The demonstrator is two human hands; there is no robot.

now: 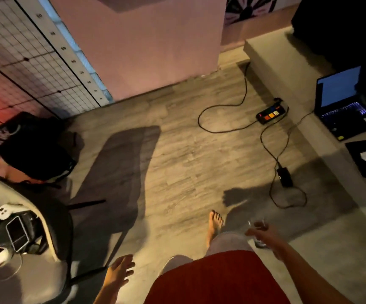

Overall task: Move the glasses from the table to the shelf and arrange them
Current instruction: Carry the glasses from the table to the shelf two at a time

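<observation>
Step in hand: a clear drinking glass [257, 233] is being carried across the room, judged from the walking stance; no shelf can be made out in this view.
Right hand [265, 235]: the fingers [252, 232] are wrapped around the glass from the side, held out at hip height to the right of the body.
Left hand [120, 268]: empty, fingers spread and loose, swung out to the left.
Where the glass is: in the air over the floor [177, 150], just right of the forward bare foot [215, 224]; it is blurred, so its tilt and any contents cannot be told.
Counter: a rounded pale counter [52, 242] at lower left carries a white game controller [6, 210] and small electronics — no further glasses can be made out on it.
Hazard, cables: a black cable [223, 126] loops from a power strip [271, 114], and a second lead with an adapter brick [284, 177] trails ahead to the right; a bare foot could be caught there and the glass dropped.
Hazard, light: the room is dim and heavily shadowed, so the leads are easily missed.
Hazard, grip: the glass is held one-handed with no support beneath — a stumble could let it slip and break near bare feet.
Other obstacles: a black bag [37, 150] lies at left, and an open laptop [342, 104] sits on a raised ledge at right.
</observation>
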